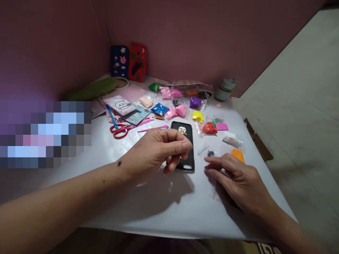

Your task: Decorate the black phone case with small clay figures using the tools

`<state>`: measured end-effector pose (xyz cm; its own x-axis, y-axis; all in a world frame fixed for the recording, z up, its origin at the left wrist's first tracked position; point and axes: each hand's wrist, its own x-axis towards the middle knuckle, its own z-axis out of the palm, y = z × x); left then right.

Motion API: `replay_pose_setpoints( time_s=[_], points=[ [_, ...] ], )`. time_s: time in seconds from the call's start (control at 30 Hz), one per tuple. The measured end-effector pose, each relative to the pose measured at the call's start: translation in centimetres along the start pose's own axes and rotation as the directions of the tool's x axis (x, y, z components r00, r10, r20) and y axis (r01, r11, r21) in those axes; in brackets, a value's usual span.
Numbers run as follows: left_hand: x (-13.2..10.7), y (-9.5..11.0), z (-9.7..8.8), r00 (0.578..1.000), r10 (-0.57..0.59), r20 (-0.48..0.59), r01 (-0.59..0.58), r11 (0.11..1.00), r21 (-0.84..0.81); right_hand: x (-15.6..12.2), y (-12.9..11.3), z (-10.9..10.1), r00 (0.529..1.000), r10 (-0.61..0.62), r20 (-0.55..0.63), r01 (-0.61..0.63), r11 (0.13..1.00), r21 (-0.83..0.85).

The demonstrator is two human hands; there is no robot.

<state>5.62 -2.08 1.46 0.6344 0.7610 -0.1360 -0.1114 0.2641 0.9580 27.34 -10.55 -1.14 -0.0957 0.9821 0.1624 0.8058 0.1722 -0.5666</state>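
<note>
A black phone case (185, 132) lies flat in the middle of the white table (148, 201), with a small clay figure (182, 130) stuck near its top. My left hand (159, 151) hovers over the case's lower half, thumb and fingertips pinched together; what they hold is too small to make out. My right hand (235, 176) rests to the right of the case, fingers curled and pressing down on a clear plastic bag (215, 192). A small dark clay piece (210, 153) sits in another clear bag just above those fingers.
Several bags of coloured clay lie behind the case: red (209, 127), yellow (197, 115), purple (195, 102), blue (159, 109), orange (237, 154). Red scissors (120, 129), pink modelling tools (152, 129) and sticker cards (120, 104) lie at left. Two decorated cases (129, 62) lean on the wall. A grey-green cup (224, 90) stands at back right.
</note>
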Motion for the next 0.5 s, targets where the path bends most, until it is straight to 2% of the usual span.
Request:
replay_pose_setpoints(
  time_s=[0.33, 0.5],
  points=[
    [0.08, 0.11, -0.06, 1.000, 0.000, 0.008, 0.000, 1.000, 0.005, 0.11, -0.53, -0.68, 0.997, 0.073, -0.013, -0.072, 0.995, 0.064],
    [0.16, 0.07, -0.18, 1.000, 0.000, 0.024, 0.000, 1.000, 0.020, 0.22, -1.04, -0.82, 0.982, 0.175, 0.065, -0.185, 0.960, 0.208]
  ],
)
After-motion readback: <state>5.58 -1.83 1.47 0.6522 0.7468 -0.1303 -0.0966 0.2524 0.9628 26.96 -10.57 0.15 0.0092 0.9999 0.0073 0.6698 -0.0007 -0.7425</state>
